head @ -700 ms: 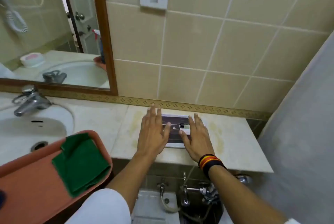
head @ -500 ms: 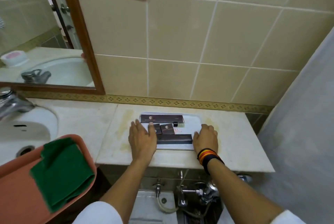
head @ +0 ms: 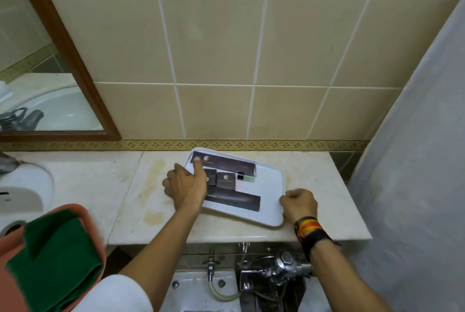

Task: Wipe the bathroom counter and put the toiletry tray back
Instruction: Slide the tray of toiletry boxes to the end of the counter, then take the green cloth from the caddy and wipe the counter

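Gripping white toiletry tray (head: pixel 270 187) skewed on counter (head: pixel 324 213), long axis far-left to near-right, left hand (head: pixel 186 187) and right hand (head: pixel 299 204) fingers closed on its ends

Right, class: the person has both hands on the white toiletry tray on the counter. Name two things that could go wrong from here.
1. The white tray sits skewed with its near right corner close to the counter edge; a pull by the right hand might tip it off.
2. The dark boxes lie loose on the tray, so a quick turn by the left hand could slide them off.
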`<state>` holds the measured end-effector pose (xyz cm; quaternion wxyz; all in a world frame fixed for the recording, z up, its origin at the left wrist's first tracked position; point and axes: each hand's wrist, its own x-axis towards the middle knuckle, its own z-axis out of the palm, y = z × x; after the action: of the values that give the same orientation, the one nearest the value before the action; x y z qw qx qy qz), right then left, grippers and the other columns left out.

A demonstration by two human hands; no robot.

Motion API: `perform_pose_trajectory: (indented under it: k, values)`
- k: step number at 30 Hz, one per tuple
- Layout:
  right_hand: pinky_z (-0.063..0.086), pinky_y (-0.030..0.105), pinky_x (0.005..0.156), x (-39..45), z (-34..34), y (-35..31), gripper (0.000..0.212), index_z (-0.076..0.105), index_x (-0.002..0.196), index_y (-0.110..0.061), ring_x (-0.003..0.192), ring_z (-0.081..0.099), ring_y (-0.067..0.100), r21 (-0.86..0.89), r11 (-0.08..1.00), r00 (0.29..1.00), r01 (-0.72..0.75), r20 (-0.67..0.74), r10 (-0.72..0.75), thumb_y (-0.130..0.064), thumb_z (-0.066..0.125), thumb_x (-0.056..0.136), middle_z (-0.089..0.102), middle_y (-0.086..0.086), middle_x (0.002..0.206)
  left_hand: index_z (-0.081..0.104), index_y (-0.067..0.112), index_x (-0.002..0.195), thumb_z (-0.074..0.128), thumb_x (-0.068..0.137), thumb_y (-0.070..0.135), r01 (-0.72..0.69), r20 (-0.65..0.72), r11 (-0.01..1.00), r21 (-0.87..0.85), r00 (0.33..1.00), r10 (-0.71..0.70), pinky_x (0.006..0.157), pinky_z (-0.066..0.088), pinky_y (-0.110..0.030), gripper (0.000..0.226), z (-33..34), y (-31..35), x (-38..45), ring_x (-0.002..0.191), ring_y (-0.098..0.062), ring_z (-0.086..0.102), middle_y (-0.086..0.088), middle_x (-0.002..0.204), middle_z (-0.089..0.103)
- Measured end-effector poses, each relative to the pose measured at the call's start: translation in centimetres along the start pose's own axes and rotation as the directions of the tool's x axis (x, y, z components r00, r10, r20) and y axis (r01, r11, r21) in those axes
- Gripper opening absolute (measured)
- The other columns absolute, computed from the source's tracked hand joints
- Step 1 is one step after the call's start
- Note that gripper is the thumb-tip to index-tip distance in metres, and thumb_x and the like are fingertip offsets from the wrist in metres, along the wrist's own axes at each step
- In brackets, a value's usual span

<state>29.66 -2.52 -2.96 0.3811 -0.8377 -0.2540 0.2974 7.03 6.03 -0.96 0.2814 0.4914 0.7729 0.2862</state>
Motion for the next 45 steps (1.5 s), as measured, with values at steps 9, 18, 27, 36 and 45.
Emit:
perform_pose_trajectory:
  k: [9,18,27,36,45]
  values:
    - [0.059,0.029,0.05,-1.9,-9.8,9.0,0.028,0.061,0.101,-0.001,0.052,0.073,0.026,0.634,0.703,0.933,-0.321,0.086,0.349,0.009,0.077,0.08,0.07,0.023,0.084,0.056,0.011,0.14,0.034,0.099,0.066,-0.499,0.322,0.863,0.082,0.833,0.451,0.116,0.028,-0.051,0.073,10.3,12.3,-3.4,0.138,-0.04,0.04,-0.021,0.141,0.054]
    - [0.061,0.037,0.069,-0.4,-10.6,12.6,0.033,0.06,0.105,0.014,0.082,0.074,0.043,0.754,0.558,0.899,-0.348,0.1,0.425,0.009,0.078,0.078,0.072,0.033,0.095,0.051,0.014,0.148,0.041,0.101,0.06,-0.734,0.583,0.679,0.03,0.564,0.584,0.118,0.03,-0.048,0.066,23.1,17.9,-6.0,0.142,-0.037,0.038,-0.018,0.15,0.049]
    - [0.06,0.043,0.065,-1.6,-10.0,12.2,0.039,0.069,0.08,-0.013,0.064,0.07,0.03,0.228,0.951,0.944,-0.21,-0.206,0.258,-0.048,0.085,0.072,0.073,0.007,0.064,0.039,0.014,0.157,0.036,0.107,0.046,-0.899,0.507,0.438,-0.018,0.37,0.779,0.129,0.016,-0.041,0.06,20.9,13.0,-6.7,0.155,-0.028,0.027,-0.011,0.167,0.033]
    - [0.005,0.049,0.125,-6.8,-2.1,3.5,0.067,0.008,0.161,-0.02,0.156,-0.008,0.022,-0.526,0.633,0.775,0.568,0.085,-0.626,-0.042,0.037,0.105,-0.007,0.006,0.17,0.009,0.016,0.166,0.022,0.109,0.044,-0.794,0.322,0.591,0.145,0.603,0.73,0.131,-0.003,-0.035,0.065,6.5,3.1,-5.0,0.161,-0.016,-0.005,-0.002,0.175,0.0]
    - [0.009,0.043,0.126,-21.1,14.5,-5.8,0.065,0.008,0.162,-0.018,0.156,-0.002,0.021,-0.333,0.393,0.503,0.857,0.374,-0.779,-0.027,0.038,0.105,-0.007,0.005,0.169,0.011,0.013,0.165,0.031,0.109,0.033,-0.514,0.017,0.83,0.217,0.852,0.524,0.131,0.0,-0.033,0.063,-14.8,-12.9,0.9,0.161,-0.015,-0.002,-0.003,0.174,0.001]
